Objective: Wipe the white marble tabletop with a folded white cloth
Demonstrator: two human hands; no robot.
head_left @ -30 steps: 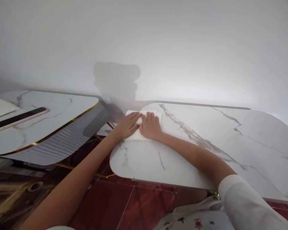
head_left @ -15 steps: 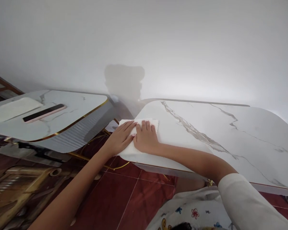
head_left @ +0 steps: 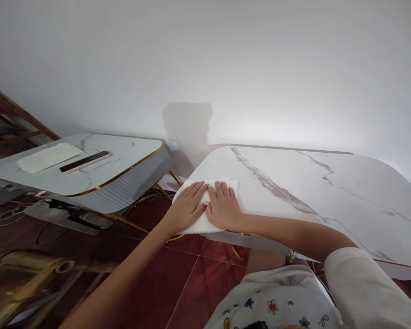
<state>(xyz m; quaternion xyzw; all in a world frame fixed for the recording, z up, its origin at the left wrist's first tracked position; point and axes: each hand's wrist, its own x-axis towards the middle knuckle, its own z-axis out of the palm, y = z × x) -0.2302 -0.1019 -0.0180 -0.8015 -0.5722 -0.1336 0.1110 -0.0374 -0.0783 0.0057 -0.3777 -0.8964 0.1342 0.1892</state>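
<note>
A folded white cloth (head_left: 202, 224) lies at the left end of the white marble-patterned table (head_left: 270, 192), reaching its near edge. My left hand (head_left: 187, 205) rests flat on the cloth's left part, fingers stretched out. Pressed flat beside it is my right hand (head_left: 223, 205), its fingers slightly spread on the cloth. The two thumbs nearly meet. Neither hand grips the cloth; both lie on top of it.
A second marble-patterned table (head_left: 119, 160) with a gold rim stands to the left across a gap. On it are a dark flat bar with a pink edge (head_left: 85, 161) and a pale flat sheet (head_left: 50, 157). Bamboo furniture (head_left: 27, 278) stands at lower left.
Both hands and the cloth have slid a little to the right and nearer to my body. The view has also shifted slightly. The hands stay flat on the cloth.
</note>
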